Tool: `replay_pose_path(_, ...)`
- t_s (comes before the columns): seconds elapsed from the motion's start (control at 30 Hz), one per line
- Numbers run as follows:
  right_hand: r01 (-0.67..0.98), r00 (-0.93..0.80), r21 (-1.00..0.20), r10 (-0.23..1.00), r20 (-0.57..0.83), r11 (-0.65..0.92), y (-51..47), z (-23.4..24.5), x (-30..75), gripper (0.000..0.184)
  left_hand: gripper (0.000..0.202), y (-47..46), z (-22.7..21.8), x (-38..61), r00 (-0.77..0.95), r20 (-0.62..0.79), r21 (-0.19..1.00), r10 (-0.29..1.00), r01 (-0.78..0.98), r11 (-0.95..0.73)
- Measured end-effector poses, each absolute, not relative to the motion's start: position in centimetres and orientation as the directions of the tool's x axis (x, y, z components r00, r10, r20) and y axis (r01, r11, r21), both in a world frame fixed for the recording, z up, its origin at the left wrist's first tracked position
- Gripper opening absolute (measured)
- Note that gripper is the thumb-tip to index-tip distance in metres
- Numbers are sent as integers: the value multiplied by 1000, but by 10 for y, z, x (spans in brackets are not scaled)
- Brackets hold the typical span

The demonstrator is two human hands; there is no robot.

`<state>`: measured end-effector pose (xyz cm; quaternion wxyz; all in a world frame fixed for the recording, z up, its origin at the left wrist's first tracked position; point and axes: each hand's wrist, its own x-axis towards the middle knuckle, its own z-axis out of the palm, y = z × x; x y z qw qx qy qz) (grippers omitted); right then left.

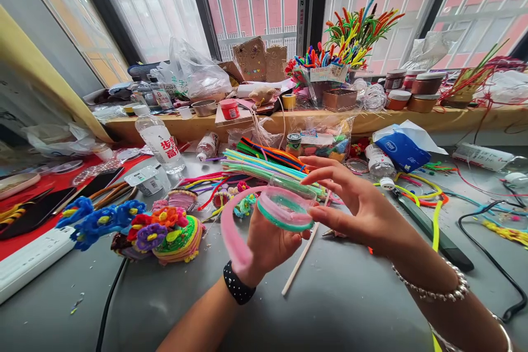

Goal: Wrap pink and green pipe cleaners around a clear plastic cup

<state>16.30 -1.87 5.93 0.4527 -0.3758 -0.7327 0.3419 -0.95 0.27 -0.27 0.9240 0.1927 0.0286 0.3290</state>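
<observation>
My left hand (pixel 270 245) is wrapped round a clear plastic cup (pixel 295 187) that is tilted on its side, with its round end toward me. A green pipe cleaner (pixel 291 225) circles that end, and a fuzzy pink pipe cleaner (pixel 233 225) lies in a ring beside it. The pink one's loose tail curves left and down over my left wrist. My right hand (pixel 350 203) grips the cup's right side, thumb at the rings and fingers spread along the far wall. Behind the cup lies a bundle of pastel pipe cleaners (pixel 251 168).
Left stand blue pipe-cleaner flowers (pixel 103 223), a flower-topped coiled piece (pixel 177 236) and a water bottle (pixel 159 140). A wooden stick (pixel 299 264) lies below the hands. A dark green cutter-like tool (pixel 433 231) and a black cable (pixel 487 242) are right. Jars and bags crowd the sill (pixel 185 129).
</observation>
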Motion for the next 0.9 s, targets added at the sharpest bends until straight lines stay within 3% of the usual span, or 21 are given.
replay_pose_path(0.3, 290, -413, -835, 848, 332, 468, -21, 66, 160, 14, 43, 0, -1, -4, 714, -58, 447, 697, -606, 658)
replay_pose_path(0.77, 261, -457, -840, 827, 327, 476, -15, 62, 164, 13, 47, 1, 1, -4, 694, 1, 528, 720, -611, 589)
replay_pose_path(0.8, 257, -438, -844, 835, 332, 471, -14, 61, 166, 16, 47, 2, 1, -4, 678, 3, 527, 735, -626, 575)
replay_pose_path(0.9, 214, -292, -873, 882, 370, 438, -12, 61, 175, 48, 49, 3, 4, -6, 595, -2, 546, 804, -673, 499)
